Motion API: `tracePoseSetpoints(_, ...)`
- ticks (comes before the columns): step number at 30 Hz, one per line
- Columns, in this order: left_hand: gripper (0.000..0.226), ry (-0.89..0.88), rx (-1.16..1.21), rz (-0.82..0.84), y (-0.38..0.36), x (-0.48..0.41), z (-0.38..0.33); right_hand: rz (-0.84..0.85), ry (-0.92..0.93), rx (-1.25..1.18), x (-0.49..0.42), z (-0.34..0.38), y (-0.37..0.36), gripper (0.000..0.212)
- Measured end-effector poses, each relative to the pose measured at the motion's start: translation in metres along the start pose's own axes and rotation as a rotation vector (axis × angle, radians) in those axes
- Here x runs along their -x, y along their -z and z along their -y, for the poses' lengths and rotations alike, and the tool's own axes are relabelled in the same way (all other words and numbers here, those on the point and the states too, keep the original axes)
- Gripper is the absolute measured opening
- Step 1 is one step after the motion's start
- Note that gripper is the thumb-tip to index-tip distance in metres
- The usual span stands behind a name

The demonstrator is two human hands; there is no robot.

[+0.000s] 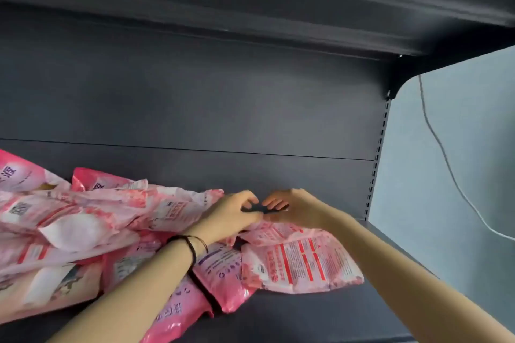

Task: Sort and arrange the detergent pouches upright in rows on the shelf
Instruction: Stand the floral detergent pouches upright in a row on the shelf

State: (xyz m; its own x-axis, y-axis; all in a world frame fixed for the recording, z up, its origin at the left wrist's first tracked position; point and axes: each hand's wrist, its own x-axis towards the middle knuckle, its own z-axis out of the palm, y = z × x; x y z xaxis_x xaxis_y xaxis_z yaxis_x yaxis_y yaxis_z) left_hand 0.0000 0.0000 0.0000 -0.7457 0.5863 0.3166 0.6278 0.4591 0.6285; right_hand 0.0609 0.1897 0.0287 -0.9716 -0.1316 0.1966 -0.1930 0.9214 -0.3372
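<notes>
Evidently the left hand (234, 211) and right hand (295, 207) both pinch, fingers curled, the twelve o'clock seam of a pink pouch (301, 262) lying flat on the shelf (306, 315) at three o'clock of the heap (69, 220); soft, saggy and slick, it looks best lifted by that stiffer seam.

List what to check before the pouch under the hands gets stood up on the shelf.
1. Left hand pinches the pouch at its far edge: ok.
2. Right hand grips the same edge: cannot tell; its fingers curl there, but the thumb is hidden.
3. Bare shelf right of the pouch, room to stand it: ok.
4. Pouch free of its neighbours: not ok; its left edge lies against the purple-printed pouch.
5. An upright pouch to line up against: not ok; the pile at the left lies flat and jumbled.
</notes>
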Motion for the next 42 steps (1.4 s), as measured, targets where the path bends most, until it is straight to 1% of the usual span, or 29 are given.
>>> tracePoseSetpoints(1, 0.036, 0.003, -0.023, 0.022, -0.005, -0.006, 0.005, -0.004, 0.015, 0.041, -0.007, -0.006, -0.005, 0.037)
tracePoseSetpoints(3, 0.037, -0.033, -0.198, 0.027, -0.014, -0.014, 0.015, 0.018, 0.022, 0.194, -0.019, -0.020, -0.015, 0.036)
tracePoseSetpoints(4, 0.038, -0.040, -0.281, 0.029, -0.017, -0.015, 0.018, 0.052, 0.022, 0.228, -0.023, -0.025, -0.023, 0.034)
tracePoseSetpoints(6, 0.036, -0.095, -0.348, 0.004, -0.019, -0.020, 0.020, 0.039, 0.046, 0.207, -0.033, -0.036, -0.031, 0.024)
tracePoseSetpoints(7, 0.035, -0.123, -0.353, -0.004, -0.019, -0.023, 0.020, 0.019, 0.063, 0.195, -0.035, -0.039, -0.032, 0.020)
tracePoseSetpoints(11, 0.037, -0.181, -0.266, -0.009, -0.018, -0.025, 0.020, -0.063, 0.123, 0.156, -0.040, -0.052, -0.027, 0.021)
tracePoseSetpoints(13, 0.035, -0.186, -0.222, -0.044, -0.016, -0.032, 0.019, -0.120, 0.130, 0.057, -0.041, -0.060, -0.018, 0.022)
tracePoseSetpoints(14, 0.034, -0.182, -0.195, -0.072, -0.014, -0.038, 0.018, -0.161, 0.117, -0.035, -0.042, -0.065, -0.013, 0.029)
tracePoseSetpoints(15, 0.033, -0.175, -0.148, -0.110, -0.011, -0.046, 0.017, -0.213, 0.110, -0.134, -0.043, -0.070, -0.006, 0.041)
tracePoseSetpoints(16, 0.034, -0.160, -0.074, -0.156, -0.008, -0.055, 0.013, -0.268, 0.091, -0.236, -0.043, -0.074, 0.002, 0.047)
tracePoseSetpoints(17, 0.036, -0.137, 0.024, -0.217, -0.005, -0.065, 0.010, -0.314, 0.069, -0.355, -0.043, -0.079, 0.010, 0.046)
tracePoseSetpoints(20, 0.043, -0.031, 0.382, -0.419, -0.004, -0.094, -0.006, -0.421, -0.012, -0.823, -0.043, -0.097, 0.030, 0.025)
tracePoseSetpoints(21, 0.043, 0.002, 0.492, -0.440, -0.007, -0.103, -0.012, -0.443, -0.035, -0.999, -0.041, -0.101, 0.034, 0.019)
tracePoseSetpoints(22, 0.041, 0.031, 0.582, -0.424, -0.011, -0.110, -0.017, -0.451, -0.052, -1.144, -0.040, -0.106, 0.038, 0.016)
tracePoseSetpoints(24, 0.036, 0.077, 0.712, -0.319, -0.027, -0.120, -0.029, -0.447, -0.061, -1.306, -0.037, -0.115, 0.041, 0.016)
tracePoseSetpoints(27, 0.039, 0.127, 0.884, -0.178, -0.060, -0.134, -0.041, -0.453, -0.040, -1.377, -0.037, -0.129, 0.042, 0.016)
tracePoseSetpoints(30, 0.032, 0.165, 1.083, -0.197, -0.082, -0.151, -0.057, -0.485, -0.037, -1.388, -0.038, -0.139, 0.049, 0.015)
tracePoseSetpoints(32, 0.030, 0.159, 1.159, -0.238, -0.089, -0.165, -0.070, -0.519, -0.034, -1.401, -0.039, -0.147, 0.060, 0.015)
tracePoseSetpoints(37, 0.025, 0.172, 1.200, -0.287, -0.113, -0.194, -0.099, -0.535, -0.053, -1.390, -0.034, -0.177, 0.086, 0.015)
tracePoseSetpoints(42, 0.024, 0.215, 1.233, -0.229, -0.157, -0.202, -0.104, -0.547, -0.119, -1.361, -0.017, -0.214, 0.081, 0.018)
